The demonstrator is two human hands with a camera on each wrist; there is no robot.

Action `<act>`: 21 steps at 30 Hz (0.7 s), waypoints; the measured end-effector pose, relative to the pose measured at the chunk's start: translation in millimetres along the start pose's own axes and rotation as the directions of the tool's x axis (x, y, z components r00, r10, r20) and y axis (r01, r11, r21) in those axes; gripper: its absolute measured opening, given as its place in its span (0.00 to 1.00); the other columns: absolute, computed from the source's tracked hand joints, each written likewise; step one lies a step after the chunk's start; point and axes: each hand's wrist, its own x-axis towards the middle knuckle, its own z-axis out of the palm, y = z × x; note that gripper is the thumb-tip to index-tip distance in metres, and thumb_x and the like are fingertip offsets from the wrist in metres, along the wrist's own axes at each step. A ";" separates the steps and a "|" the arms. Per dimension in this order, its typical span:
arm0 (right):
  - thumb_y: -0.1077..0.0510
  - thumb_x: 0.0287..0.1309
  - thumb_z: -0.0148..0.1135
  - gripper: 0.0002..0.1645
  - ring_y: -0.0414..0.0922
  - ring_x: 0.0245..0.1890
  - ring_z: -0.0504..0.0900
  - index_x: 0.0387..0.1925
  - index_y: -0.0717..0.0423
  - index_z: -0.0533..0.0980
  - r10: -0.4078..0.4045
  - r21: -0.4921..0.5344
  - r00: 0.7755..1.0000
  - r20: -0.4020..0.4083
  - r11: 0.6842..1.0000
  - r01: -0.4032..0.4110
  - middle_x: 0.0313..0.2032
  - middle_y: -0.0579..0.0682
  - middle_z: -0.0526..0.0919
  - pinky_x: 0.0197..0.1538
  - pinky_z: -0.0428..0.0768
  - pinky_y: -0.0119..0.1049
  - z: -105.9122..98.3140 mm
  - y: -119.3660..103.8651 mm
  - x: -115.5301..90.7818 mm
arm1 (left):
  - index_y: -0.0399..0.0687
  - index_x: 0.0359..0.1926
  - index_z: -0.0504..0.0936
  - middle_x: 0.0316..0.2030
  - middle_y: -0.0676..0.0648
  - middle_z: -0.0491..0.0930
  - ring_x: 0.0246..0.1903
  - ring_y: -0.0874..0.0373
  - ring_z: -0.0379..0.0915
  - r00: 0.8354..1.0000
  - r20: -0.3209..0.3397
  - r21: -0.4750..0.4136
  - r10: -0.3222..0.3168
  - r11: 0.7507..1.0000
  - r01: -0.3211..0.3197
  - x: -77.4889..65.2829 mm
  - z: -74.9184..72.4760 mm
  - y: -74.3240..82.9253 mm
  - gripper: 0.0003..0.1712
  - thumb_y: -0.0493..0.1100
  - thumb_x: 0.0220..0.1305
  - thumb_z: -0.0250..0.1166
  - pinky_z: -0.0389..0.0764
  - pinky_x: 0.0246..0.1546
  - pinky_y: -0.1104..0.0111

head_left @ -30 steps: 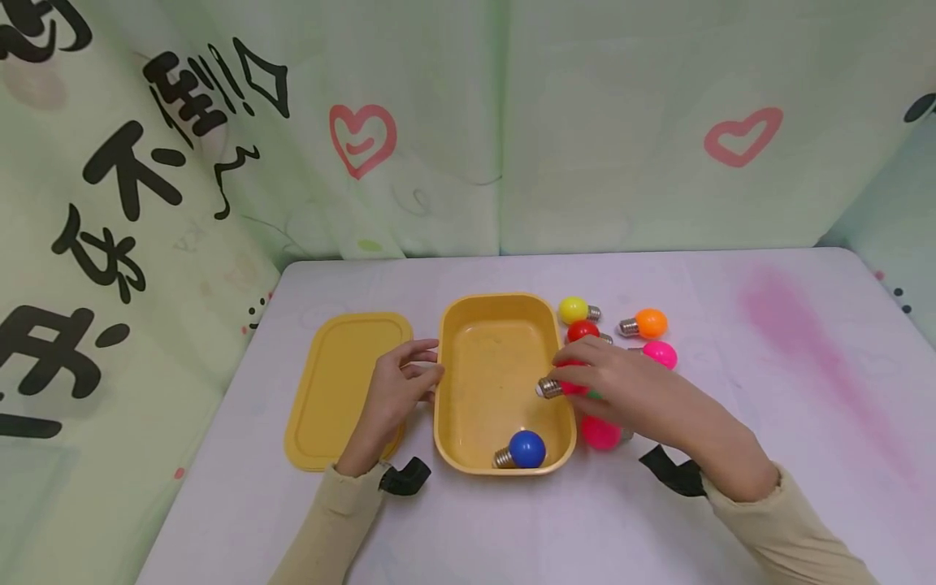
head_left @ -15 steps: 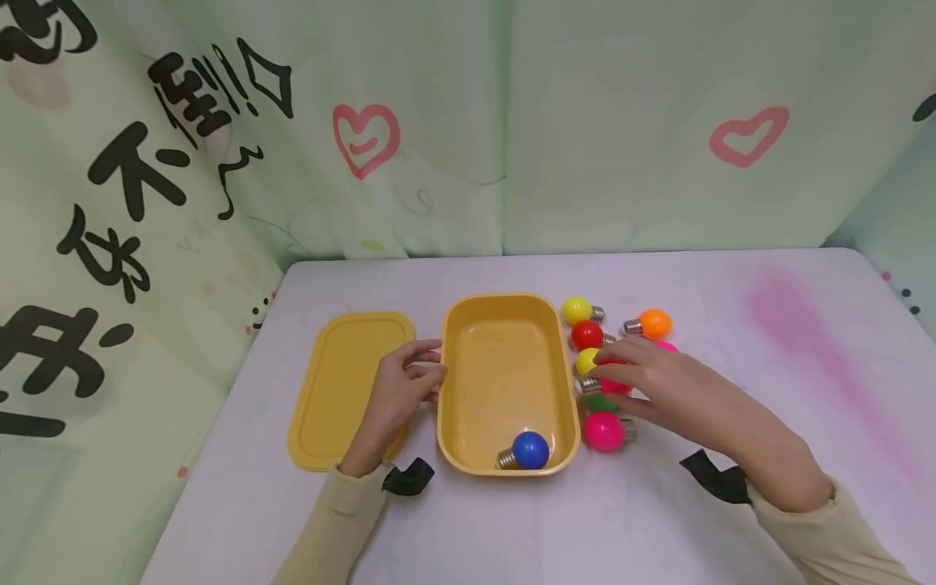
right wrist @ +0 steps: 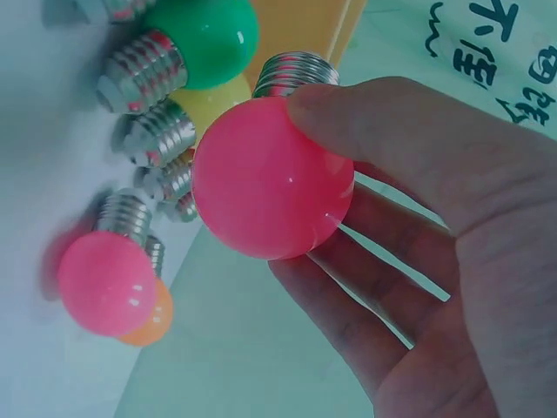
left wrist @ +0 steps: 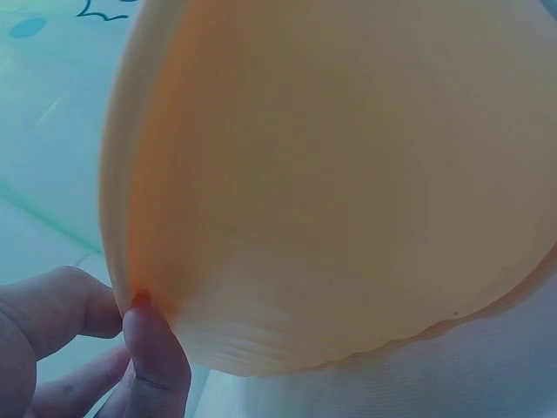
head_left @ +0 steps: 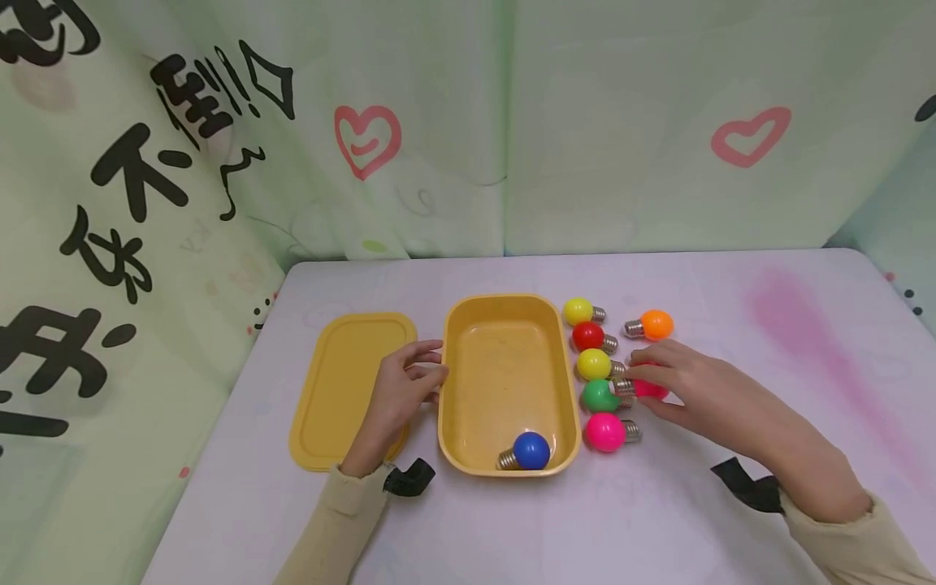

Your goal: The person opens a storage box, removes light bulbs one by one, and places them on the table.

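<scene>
In the head view my left hand point(head_left: 398, 394) pinches the left rim of a yellow plastic box point(head_left: 504, 305), with thumb and finger at its edge in the left wrist view. One blue light bulb point(head_left: 531, 451) lies in the box's near right corner. My right hand point(head_left: 702, 398) holds a pinkish-red light bulb point(right wrist: 270, 183) by its round globe, metal screw base toward the box. Beside the box's right wall lie two yellow bulbs point(head_left: 593, 365), a red bulb point(head_left: 588, 335), a green bulb point(head_left: 600, 396) and a pink bulb point(head_left: 605, 432).
A flat yellow lid point(head_left: 344, 382) lies left of the box, partly under the left forearm. Farther right is an orange bulb point(head_left: 658, 325); another pink bulb point(right wrist: 104, 283) shows in the right wrist view. A curtain point(head_left: 600, 162) hangs behind the table.
My right hand has moved right with the pinkish-red bulb, from over the box's right edge past the row of bulbs. My left hand has stayed at the box rim.
</scene>
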 end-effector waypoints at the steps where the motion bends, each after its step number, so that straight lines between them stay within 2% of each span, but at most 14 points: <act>1: 0.60 0.40 0.81 0.24 0.52 0.50 0.80 0.45 0.53 0.85 0.003 -0.004 1.000 -0.002 1.000 -0.003 0.48 0.53 0.83 0.44 0.86 0.45 0.8 1.2 -1.1 | 0.43 0.61 0.78 0.49 0.40 0.79 0.38 0.47 0.81 1.000 -0.001 0.001 0.000 1.000 0.000 -0.1 0.1 0.0 0.24 0.35 0.62 0.67 0.86 0.31 0.67; 11: 0.63 0.40 0.80 0.24 0.52 0.48 0.81 0.44 0.55 0.85 0.027 -0.007 0.999 -0.025 1.000 -0.027 0.47 0.52 0.84 0.42 0.86 0.45 8.5 12.3 -12.2 | 0.43 0.61 0.78 0.49 0.39 0.79 0.38 0.47 0.81 1.000 -0.001 -0.001 0.005 1.000 -0.005 0.5 0.5 -0.6 0.24 0.35 0.62 0.67 0.86 0.30 0.68; 21: 0.61 0.40 0.81 0.24 0.54 0.47 0.81 0.44 0.54 0.85 0.110 0.001 0.993 0.054 0.994 -0.110 0.44 0.54 0.85 0.43 0.86 0.47 14.3 16.9 -16.2 | 0.43 0.61 0.78 0.49 0.40 0.79 0.38 0.47 0.81 1.000 -0.005 -0.003 0.001 1.000 -0.001 0.5 0.7 -0.9 0.25 0.34 0.62 0.67 0.86 0.30 0.69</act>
